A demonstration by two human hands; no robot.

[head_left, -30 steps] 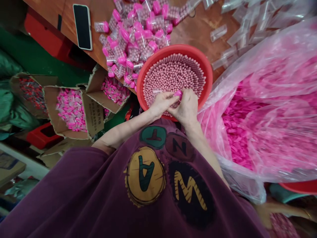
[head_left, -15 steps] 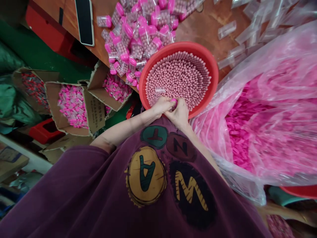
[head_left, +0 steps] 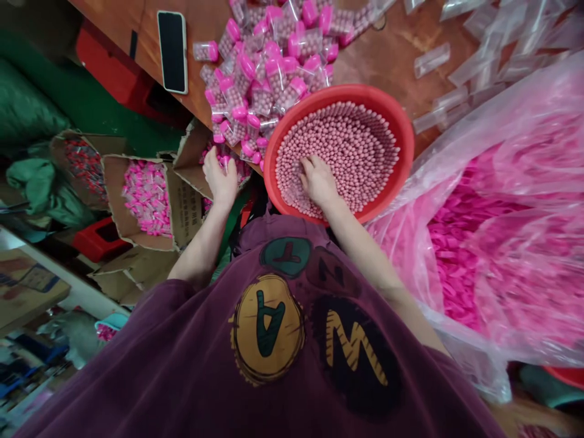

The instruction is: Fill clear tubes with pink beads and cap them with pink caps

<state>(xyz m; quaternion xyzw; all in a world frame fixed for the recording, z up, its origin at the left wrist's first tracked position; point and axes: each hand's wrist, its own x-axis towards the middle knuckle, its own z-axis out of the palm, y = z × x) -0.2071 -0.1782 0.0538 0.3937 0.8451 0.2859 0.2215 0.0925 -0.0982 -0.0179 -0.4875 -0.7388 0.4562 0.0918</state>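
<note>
My left hand (head_left: 221, 177) hangs over an open cardboard box (head_left: 182, 201) just below the table edge. Its fingers curl around what looks like a small clear tube with a pink cap. My right hand (head_left: 318, 180) rests in the red basin (head_left: 401, 121), which is full of small pink balls (head_left: 351, 152). Those fingers are bent down into the balls, and what they grip is hidden. A heap of filled pink-capped tubes (head_left: 269, 67) lies on the wooden table beside the basin.
A black phone (head_left: 172, 52) lies near the table's left edge. Empty clear tubes (head_left: 460, 55) are scattered at the far right. A large clear bag of pink caps (head_left: 502, 231) fills the right side. More boxes of tubes (head_left: 146, 194) stand on the floor at left.
Both hands were together at the basin's near rim on a pink-capped tube. The left hand has swung left to the box, and the right has dropped into the balls.
</note>
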